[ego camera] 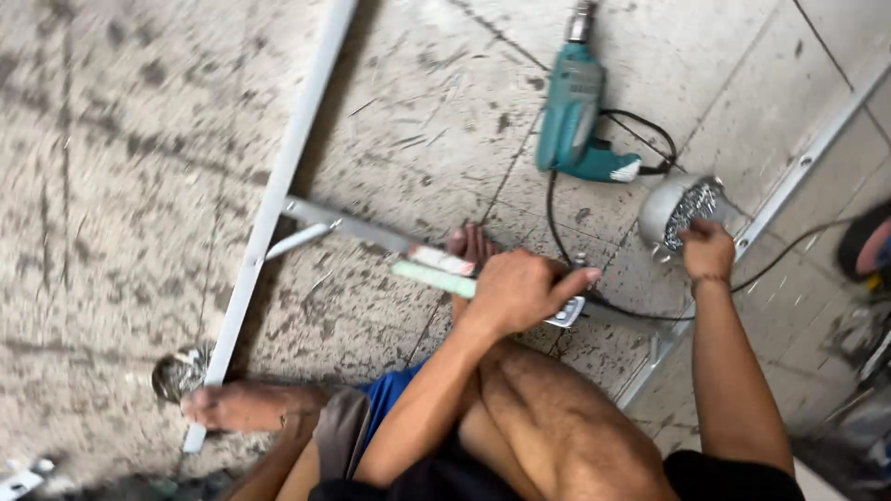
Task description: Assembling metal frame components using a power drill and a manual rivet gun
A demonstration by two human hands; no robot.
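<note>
My left grip [515,289] clamps shut on the flat metal bar [371,232], pinning it to the floor; my right grip [707,249] dips, fingers curled, into the screw bowl [670,206] just beyond.

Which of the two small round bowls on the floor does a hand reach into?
The right hand reaches into the bowl of screws beside the teal drill; the other lies untouched at lower left.

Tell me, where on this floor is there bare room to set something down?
The widest bare floor lies left of the long white bar. A smaller patch sits between that bar and the teal drill. It is crowded around the right hand, the bowl of screws, the black cord and the left hand.
</note>
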